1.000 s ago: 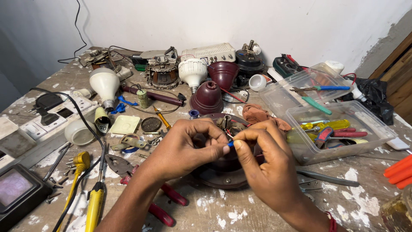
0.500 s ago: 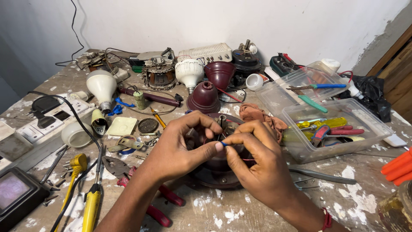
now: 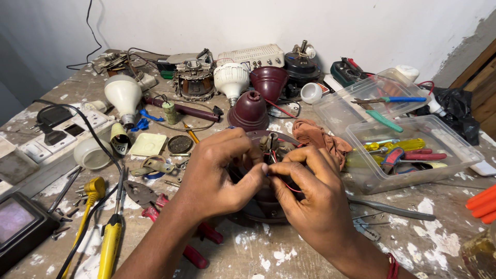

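A round dark maroon motor housing [image 3: 268, 206] lies on the paint-spattered bench in front of me, mostly covered by my hands. My left hand [image 3: 217, 175] rests over its left side, thumb and fingers pinched toward the middle. My right hand [image 3: 315, 196] covers its right side, fingertips meeting the left thumb over thin red and blue wires [image 3: 289, 187] that come out of the housing. Small upright terminals [image 3: 269, 142] show at the housing's far rim. How the wire ends are held is hidden under my fingers.
A maroon dome cover [image 3: 249, 111] and cup [image 3: 268, 82] stand behind. Clear plastic boxes [image 3: 413, 150] with screwdrivers sit right, beside an orange rag [image 3: 318, 135]. Red-handled pliers [image 3: 155, 204], a yellow tester [image 3: 111, 243], a meter [image 3: 18, 222], white bulbs [image 3: 124, 95] and a switchboard [image 3: 67, 132] lie left.
Both hands have dropped from holding the wire ends in the air down onto the motor housing, closing together over its centre. The camera view has tilted slightly lower.
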A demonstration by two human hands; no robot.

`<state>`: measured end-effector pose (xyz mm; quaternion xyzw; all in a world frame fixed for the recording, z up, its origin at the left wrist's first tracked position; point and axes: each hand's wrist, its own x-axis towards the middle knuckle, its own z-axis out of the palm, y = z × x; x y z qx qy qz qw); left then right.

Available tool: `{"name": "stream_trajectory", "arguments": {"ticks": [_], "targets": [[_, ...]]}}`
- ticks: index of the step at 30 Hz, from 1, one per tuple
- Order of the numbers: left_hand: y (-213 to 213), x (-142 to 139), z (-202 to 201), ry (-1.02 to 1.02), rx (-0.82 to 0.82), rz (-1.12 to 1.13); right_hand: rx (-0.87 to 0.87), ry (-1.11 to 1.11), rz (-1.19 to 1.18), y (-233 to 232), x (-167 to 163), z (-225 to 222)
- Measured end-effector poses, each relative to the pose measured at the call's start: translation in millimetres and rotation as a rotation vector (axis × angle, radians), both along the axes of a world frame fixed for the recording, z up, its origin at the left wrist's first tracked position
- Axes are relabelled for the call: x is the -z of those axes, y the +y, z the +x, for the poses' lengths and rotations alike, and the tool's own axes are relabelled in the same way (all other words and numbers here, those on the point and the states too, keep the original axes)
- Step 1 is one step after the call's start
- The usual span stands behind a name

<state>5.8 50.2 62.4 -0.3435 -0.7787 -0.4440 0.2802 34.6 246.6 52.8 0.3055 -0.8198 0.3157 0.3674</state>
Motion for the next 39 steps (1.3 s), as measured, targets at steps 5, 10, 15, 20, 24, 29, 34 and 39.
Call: {"name": "stream_trajectory", "arguments": {"ticks": [5, 10, 15, 20, 24, 29, 34, 39], "targets": [[0, -3, 0, -0.121, 0.009, 0.01, 0.008, 0.001, -0.013, -2, 2, 0], [-5, -7, 4, 0.042, 0.044, -0.048, 0.026, 0.022, -0.046, -2, 2, 1], [-3, -2, 1, 0.092, -0.026, -0.091, 0.0, 0.02, -0.048, -3, 2, 3], [2, 10, -6, -0.276, 0.047, 0.091, -0.002, 0.0, -0.042, -3, 0, 3], [5, 18, -12, -0.494, 0.204, 0.301, 0.013, -0.021, -0.064, -3, 1, 2], [7, 22, -19, -0.646, 0.189, 0.378, 0.022, 0.0, -0.059, -2, 0, 2], [8, 19, -23, -0.742, 0.186, 0.461, 0.026, 0.036, -0.04, -3, 0, 2], [5, 13, -17, -0.735, 0.214, 0.438, 0.029, 0.022, -0.104, -3, 2, -1]]}}
